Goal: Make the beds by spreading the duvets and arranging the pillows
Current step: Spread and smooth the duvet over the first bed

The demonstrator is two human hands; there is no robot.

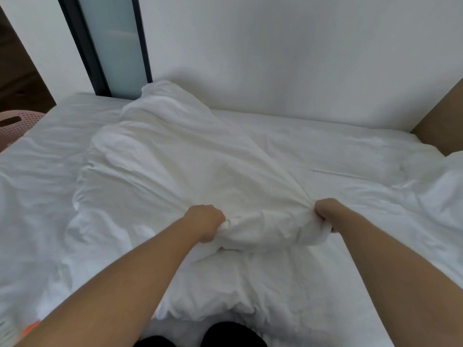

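In the head view, the task looks barely under way on this bed. The white duvet (162, 156) lies in a crumpled, bunched heap that runs from the upper centre of the frame, by the wall (288, 51), down to the lower middle. It covers only a strip of the bed (333, 151), and wrinkled sheet is bare to the left and right of it. The left hand (205, 222) and the right hand (325, 213) each hold the near end of the heap in the lower middle of the frame. Both sets of fingers are clenched round gathered cloth, a little apart from each other, which suggests the person is about to pull or shake it open. The duvet has not been spread or squared to the bed's edges. More rumpled white bedding (448, 176) sits at the right edge; I cannot tell whether it is a pillow or more cover, and no pillow is clearly set in place. So the spreading, the smoothing and the pillows all seem left to do. A pink perforated basket (17, 125) shows at the left edge beside the bed.
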